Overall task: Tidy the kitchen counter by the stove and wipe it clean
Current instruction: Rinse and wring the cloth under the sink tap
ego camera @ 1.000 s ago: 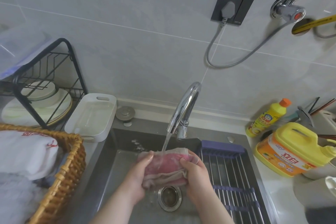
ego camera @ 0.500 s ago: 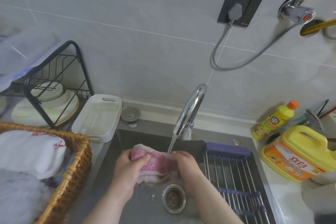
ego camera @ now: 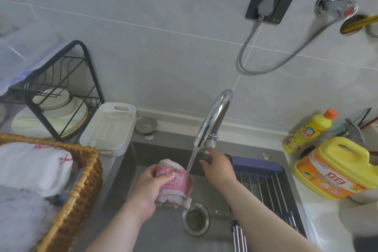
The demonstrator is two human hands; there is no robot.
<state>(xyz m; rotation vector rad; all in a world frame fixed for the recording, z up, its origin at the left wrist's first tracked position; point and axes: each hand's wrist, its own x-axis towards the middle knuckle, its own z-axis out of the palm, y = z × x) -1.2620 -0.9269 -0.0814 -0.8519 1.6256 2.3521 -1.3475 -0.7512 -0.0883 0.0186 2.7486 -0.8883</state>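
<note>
Over the grey sink [ego camera: 143,221], the right arm stretches toward twelve o'clock to the chrome faucet [ego camera: 216,116]; the right hand [ego camera: 218,166] is loosely spread and holds nothing, its fingertips [ego camera: 207,154] touching the faucet's base. The left hand [ego camera: 149,188] curls tightly round a bunched pink cloth [ego camera: 176,186], at eleven o'clock of the drain [ego camera: 195,219], under the running stream [ego camera: 191,161].

The faucet [ego camera: 214,116] is mirror-bright chrome above a dull brushed-steel sink [ego camera: 163,151]. Under its spout, the pink rag [ego camera: 178,180] is wet, nubby terry cloth. Left of the faucet are a smooth white plastic tray [ego camera: 114,150] and a rough woven wicker basket [ego camera: 90,172].
</note>
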